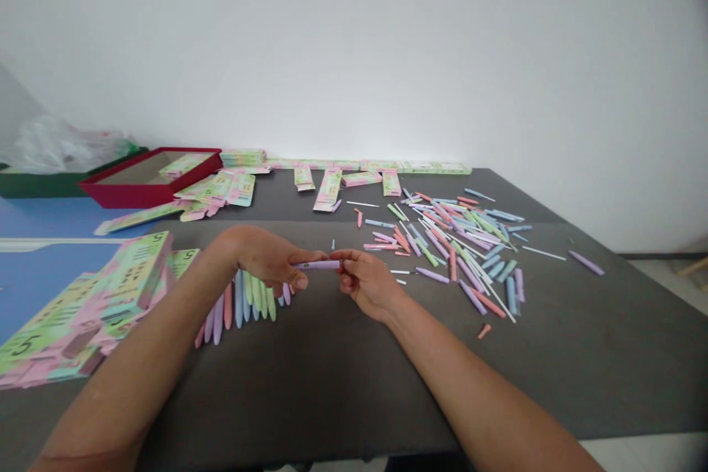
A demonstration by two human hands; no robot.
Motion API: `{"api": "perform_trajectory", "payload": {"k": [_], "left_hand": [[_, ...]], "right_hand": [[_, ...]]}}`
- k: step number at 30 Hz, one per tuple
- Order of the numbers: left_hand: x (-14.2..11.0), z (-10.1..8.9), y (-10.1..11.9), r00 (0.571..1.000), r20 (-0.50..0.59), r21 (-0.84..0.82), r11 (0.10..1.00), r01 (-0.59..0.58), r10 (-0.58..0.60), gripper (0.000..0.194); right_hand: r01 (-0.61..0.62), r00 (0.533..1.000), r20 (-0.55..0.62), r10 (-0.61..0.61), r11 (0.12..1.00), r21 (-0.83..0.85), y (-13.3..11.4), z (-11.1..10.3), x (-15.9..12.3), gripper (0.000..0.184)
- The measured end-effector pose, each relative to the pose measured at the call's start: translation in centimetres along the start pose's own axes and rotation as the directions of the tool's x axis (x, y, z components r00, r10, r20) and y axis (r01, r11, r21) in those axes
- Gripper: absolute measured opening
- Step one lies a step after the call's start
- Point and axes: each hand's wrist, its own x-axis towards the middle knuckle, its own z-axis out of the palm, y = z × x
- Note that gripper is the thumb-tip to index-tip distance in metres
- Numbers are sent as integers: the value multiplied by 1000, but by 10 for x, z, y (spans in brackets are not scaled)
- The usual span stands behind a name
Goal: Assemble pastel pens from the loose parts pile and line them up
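Note:
A purple pen (318, 265) lies level between my two hands above the dark table. My left hand (271, 257) grips its left end, fingers and thumb closed around it. At its right end, the fingertips of my right hand (365, 280) are pinched; whether a separate small part is in them is hidden. Beneath and beside my left hand, finished-looking pens (244, 300) in pink, purple, blue and green lie in a row, partly covered by that hand. To the right spreads a loose heap of pastel pen parts (453, 236) with thin white refills (487, 280) among them.
Printed cardboard boxes (133, 276) are stacked at the left, with flattened cartons (215, 190) behind. A red box (149, 177) and a plastic bag (66, 144) stand at the back left. Small cartons (330, 189) lie near the wall. A lone purple pen (586, 262) rests far right.

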Motion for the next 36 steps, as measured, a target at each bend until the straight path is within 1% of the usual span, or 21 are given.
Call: {"api": "perform_trajectory", "payload": {"k": [3,5,9,12,16,18,20,22,24,26,28,30,32,34,36], "left_hand": [[2,1,-3,1000,7,-33,999,-23,23,80],[2,1,-4,1000,1,-27,999,-20,20,81],[2,1,-2,1000,-13,-6,1000,-10,10,78],[1,1,-2,1000,-20,9,1000,0,0,76],[3,1,-4,1000,-6,25,1000,11,-11,78],[4,1,-4,1000,-3,27,999,16,-16,78],[4,1,-4,1000,-1,15,1000,13,-13,77],[3,1,-3,1000,9,-5,1000,0,0,77],[2,0,-1,1000,14,-15,1000,2,-2,75],[1,0,1,1000,8,-6,1000,17,-17,73],[-1,0,1,1000,-1,0,1000,16,-16,71],[-1,0,1,1000,-4,7,1000,7,-7,71],[-1,0,2,1000,-5,23,1000,21,-21,73],[0,0,3,999,-9,50,998,39,-39,73],[2,1,4,1000,-10,70,997,26,-25,72]], "right_hand": [[12,1000,17,-12,999,-31,2,1,1,17],[24,1000,14,-23,999,-45,3,1,1,18],[18,999,-29,-21,995,-96,1,2,0,17],[12,1000,-17,-15,989,-148,2,3,-1,18],[58,997,-26,-68,958,-281,7,1,2,19],[101,994,-7,-112,922,-373,9,-1,4,21],[138,989,22,-145,867,-479,8,-4,4,23],[164,985,59,-163,771,-616,3,-5,3,22],[184,981,105,-163,617,-765,-6,-5,0,19],[196,976,140,-166,402,-895,-15,-2,-6,15],[202,970,174,-171,166,-965,-23,2,-15,11],[230,961,234,-150,-45,-972,-27,4,-26,9],[251,957,274,-90,-206,-946,-28,1,-37,11],[235,965,261,-36,-329,-914,-27,-8,-47,12],[220,970,242,-1,-417,-882,-24,-21,-54,12]]}}
